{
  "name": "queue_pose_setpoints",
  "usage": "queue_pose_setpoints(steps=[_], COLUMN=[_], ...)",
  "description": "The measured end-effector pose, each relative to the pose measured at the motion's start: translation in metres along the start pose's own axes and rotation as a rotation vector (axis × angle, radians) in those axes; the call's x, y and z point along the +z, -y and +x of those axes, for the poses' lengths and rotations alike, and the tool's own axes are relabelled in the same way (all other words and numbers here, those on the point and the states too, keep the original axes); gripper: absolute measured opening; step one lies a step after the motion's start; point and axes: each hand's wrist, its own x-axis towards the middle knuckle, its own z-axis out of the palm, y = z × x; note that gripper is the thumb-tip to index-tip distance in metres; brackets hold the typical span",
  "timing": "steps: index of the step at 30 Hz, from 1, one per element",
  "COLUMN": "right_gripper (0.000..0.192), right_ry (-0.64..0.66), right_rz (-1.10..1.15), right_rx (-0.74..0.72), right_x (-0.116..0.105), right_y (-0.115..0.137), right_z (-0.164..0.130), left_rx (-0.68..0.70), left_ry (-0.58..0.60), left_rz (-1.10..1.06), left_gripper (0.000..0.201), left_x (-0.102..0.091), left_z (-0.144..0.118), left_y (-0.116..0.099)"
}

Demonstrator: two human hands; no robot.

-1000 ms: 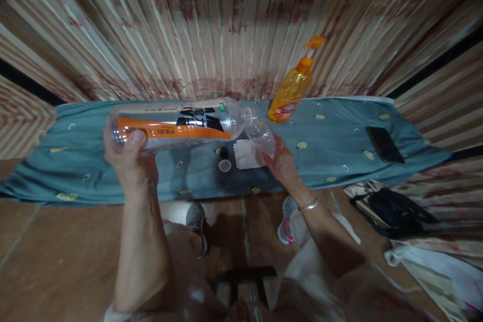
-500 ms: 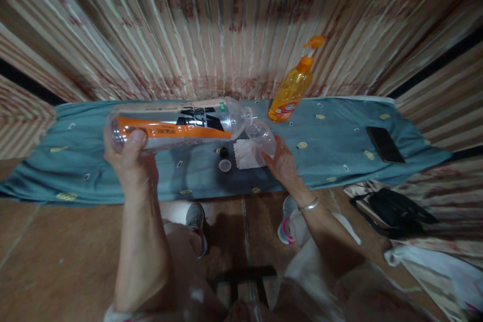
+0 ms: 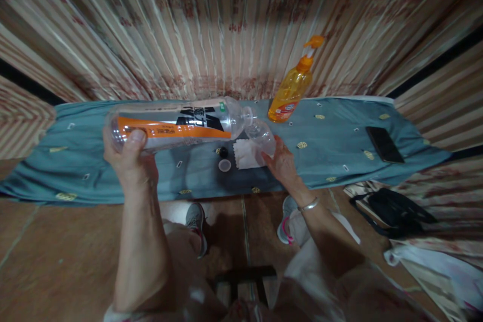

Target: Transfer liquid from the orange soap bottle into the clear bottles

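My left hand [image 3: 134, 161] is wrapped round the base end of a large clear plastic bottle [image 3: 204, 123] with an orange and black label. The bottle lies nearly level in the air, its neck pointing right. At its uncapped mouth is a small clear plastic container [image 3: 262, 137], gripped by my right hand [image 3: 281, 161]; whether the two rims touch I cannot tell. Below them on the cloth lie a white wipe or tissue [image 3: 245, 155], a small round pale cap [image 3: 224, 165] and a small black cap-like thing [image 3: 223, 152].
A teal patterned cloth [image 3: 332, 146] covers the low bench or table. On it stand an orange pump bottle [image 3: 290, 93] at the back and a black phone [image 3: 385, 144] at the right. A dark bag [image 3: 394, 209] rests to the lower right. Striped curtains [image 3: 211, 25] hang behind.
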Motion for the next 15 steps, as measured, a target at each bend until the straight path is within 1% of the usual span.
queue_pose_setpoints(steps=[6,11,15], right_gripper=[0.059,0.062,0.062], right_ry=[-0.004,-0.004,0.019], right_rz=[-0.001,-0.005,0.0], right_rx=[-0.008,-0.015,0.008], right_x=[0.0007,0.0015,-0.0003], right_y=[0.0006,-0.0004,0.0005], right_z=[-0.0001,-0.0002,0.0003], left_rx=[0.01,-0.01,0.032], left_ry=[0.032,0.002,0.023], left_rz=[0.011,-0.021,0.026], left_gripper=[0.056,0.06,0.061], left_x=[-0.0036,-0.0013,-0.0019], left_z=[0.0014,0.0006,0.0015], left_y=[0.0021,0.0014,0.0029])
